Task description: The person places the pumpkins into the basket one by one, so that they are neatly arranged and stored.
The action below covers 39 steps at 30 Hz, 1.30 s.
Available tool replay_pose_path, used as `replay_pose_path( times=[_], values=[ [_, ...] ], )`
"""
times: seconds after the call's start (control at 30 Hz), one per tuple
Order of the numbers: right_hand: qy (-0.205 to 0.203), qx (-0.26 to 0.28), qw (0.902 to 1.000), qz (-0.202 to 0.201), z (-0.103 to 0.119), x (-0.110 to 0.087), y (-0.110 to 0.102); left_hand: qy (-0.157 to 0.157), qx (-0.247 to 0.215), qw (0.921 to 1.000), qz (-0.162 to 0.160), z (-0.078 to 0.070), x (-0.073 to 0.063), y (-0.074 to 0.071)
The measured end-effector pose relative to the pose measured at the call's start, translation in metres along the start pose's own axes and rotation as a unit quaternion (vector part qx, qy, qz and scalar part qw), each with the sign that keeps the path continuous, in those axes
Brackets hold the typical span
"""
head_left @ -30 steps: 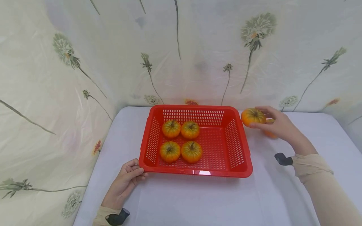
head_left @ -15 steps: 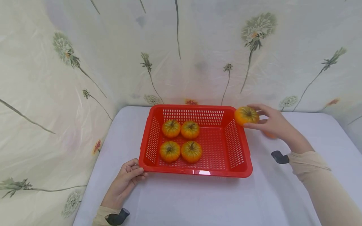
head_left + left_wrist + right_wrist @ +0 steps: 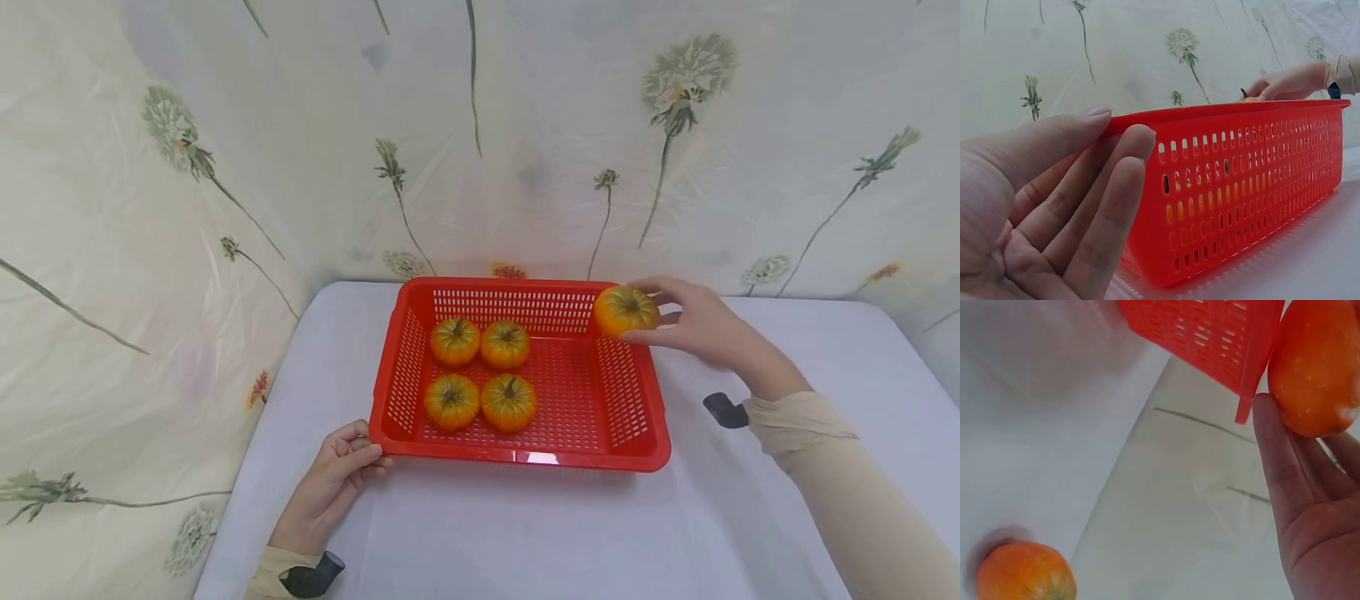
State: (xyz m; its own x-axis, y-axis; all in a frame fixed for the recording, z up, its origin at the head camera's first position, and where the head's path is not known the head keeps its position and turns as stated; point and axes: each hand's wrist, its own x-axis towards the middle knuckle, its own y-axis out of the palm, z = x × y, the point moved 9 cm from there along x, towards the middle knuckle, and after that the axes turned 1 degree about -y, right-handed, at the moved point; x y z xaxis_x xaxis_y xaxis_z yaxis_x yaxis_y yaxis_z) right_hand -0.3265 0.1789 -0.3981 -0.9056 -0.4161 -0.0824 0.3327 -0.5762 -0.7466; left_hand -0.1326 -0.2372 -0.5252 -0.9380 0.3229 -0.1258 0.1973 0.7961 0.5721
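My left hand (image 3: 330, 475) pinches the near left corner of a red plastic basket (image 3: 465, 452), thumb on top of the rim and fingers curled beneath, as the left wrist view also shows. Over the basket's far right corner, my right hand (image 3: 697, 325) holds a small orange pumpkin (image 3: 622, 311) between thumb and fingers, its stem side facing up. In the right wrist view this pumpkin (image 3: 1316, 369) is right beside the basket's rim. Several similar pumpkins (image 3: 508, 403) sit in two rows in the left half of the basket.
Another pumpkin (image 3: 1025, 575) lies on the white tabletop to the right of the basket, almost hidden behind my right hand in the head view. A flower-patterned curtain (image 3: 540, 167) hangs along the back and left of the table (image 3: 525, 533).
My right hand has carried the pumpkin leftward, from beside the basket to over its far right corner. The left hand and the basket have stayed in place.
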Motion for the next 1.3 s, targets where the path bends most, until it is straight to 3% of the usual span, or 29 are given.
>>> replay_pose_path(
  times=[0.4,0.7,0.9,1.3],
  values=[
    [-0.023,-0.003,0.9991,0.035,0.029,0.010,0.011,0.002,0.001,1.0000,0.004,0.000,0.000,0.001],
    [-0.048,-0.087,0.9941,0.043,0.044,0.028,0.023,0.001,0.003,1.0000,0.002,0.000,0.001,0.001],
    [-0.056,-0.111,0.9909,0.050,0.054,0.040,0.027,0.003,-0.001,1.0000,0.006,-0.001,0.000,0.002],
    [-0.053,-0.174,0.9754,0.124,0.073,0.064,0.057,0.005,0.001,1.0000,0.004,-0.003,0.001,0.002]
  ],
)
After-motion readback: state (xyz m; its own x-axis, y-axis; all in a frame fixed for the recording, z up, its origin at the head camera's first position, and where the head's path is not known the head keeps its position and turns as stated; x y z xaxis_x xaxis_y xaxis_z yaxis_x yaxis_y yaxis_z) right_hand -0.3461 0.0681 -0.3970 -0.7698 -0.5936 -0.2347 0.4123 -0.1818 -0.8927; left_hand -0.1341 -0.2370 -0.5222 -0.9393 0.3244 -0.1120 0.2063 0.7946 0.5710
